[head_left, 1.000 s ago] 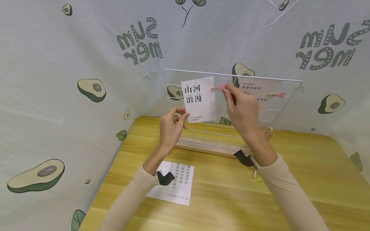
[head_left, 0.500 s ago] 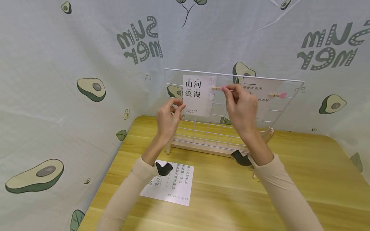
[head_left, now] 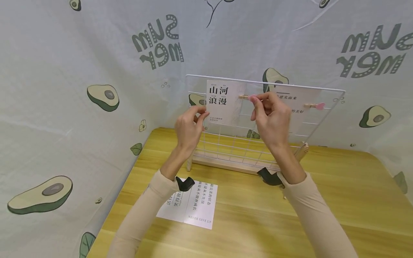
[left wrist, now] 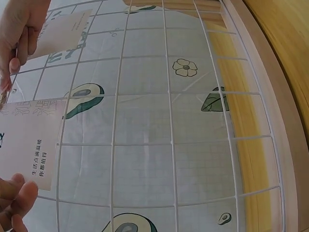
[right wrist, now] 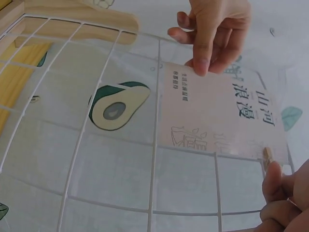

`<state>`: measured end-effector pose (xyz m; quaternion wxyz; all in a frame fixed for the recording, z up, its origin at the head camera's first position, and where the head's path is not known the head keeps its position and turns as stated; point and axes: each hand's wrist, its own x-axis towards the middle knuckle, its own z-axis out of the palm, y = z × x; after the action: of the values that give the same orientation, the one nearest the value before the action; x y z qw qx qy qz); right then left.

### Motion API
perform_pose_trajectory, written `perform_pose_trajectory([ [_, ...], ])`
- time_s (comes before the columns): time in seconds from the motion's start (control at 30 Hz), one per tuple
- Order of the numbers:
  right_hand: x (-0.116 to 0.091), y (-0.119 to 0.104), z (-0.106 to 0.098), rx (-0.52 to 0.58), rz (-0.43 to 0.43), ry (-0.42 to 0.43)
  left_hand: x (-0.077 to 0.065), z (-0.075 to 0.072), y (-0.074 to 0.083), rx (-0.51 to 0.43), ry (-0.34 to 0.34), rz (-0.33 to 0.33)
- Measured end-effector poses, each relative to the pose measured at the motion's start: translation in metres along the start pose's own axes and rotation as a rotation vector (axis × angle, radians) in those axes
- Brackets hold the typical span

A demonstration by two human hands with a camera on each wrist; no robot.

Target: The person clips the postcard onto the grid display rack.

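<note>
A white card (head_left: 224, 111) with large dark characters lies upright against the white wire grid rack (head_left: 219, 77). My left hand (head_left: 190, 125) pinches the card's left edge between thumb and fingers; the right wrist view shows that hand (right wrist: 217, 34) at the card's edge. With my right hand (head_left: 272, 116) I pinch a small wooden clothespin (head_left: 244, 97) by its pink end. The clothespin's tip overlaps the card's right edge near the top, also visible in the right wrist view as a wooden clothespin (right wrist: 268, 155). Fingers cover most of its pink end.
A second card (head_left: 297, 123) hangs on the grid's right, with a pink-heart clothespin (head_left: 312, 105) at its edge. Printed cards (head_left: 200, 204) lie on the wooden table (head_left: 251, 218) by my left forearm. Behind the rack hangs an avocado-print cloth (head_left: 106, 43).
The card has moved up and back, straightening from a slight tilt to sit against the grid. Both hands keep their pinch, on the card and the clothespin.
</note>
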<state>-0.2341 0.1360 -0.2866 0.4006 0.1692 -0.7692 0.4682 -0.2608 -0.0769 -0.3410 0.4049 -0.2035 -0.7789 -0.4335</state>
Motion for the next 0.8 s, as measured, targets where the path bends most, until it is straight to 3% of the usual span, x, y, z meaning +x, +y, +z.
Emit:
perform_pose_trajectory([
  [0.17,0.0007,-0.002,-0.0025,-0.034,0.026,-0.019,0.0038,0.0038,0.004,0.068,0.017,0.021],
  [0.4,0.0012,-0.0038,-0.0055,-0.075,0.07,-0.024,0.0047,0.006,0.0065,0.064,0.004,0.009],
  [0.8,0.0014,-0.0051,-0.0043,-0.051,0.096,-0.035,0.0046,0.0027,0.0054,0.079,-0.004,-0.02],
])
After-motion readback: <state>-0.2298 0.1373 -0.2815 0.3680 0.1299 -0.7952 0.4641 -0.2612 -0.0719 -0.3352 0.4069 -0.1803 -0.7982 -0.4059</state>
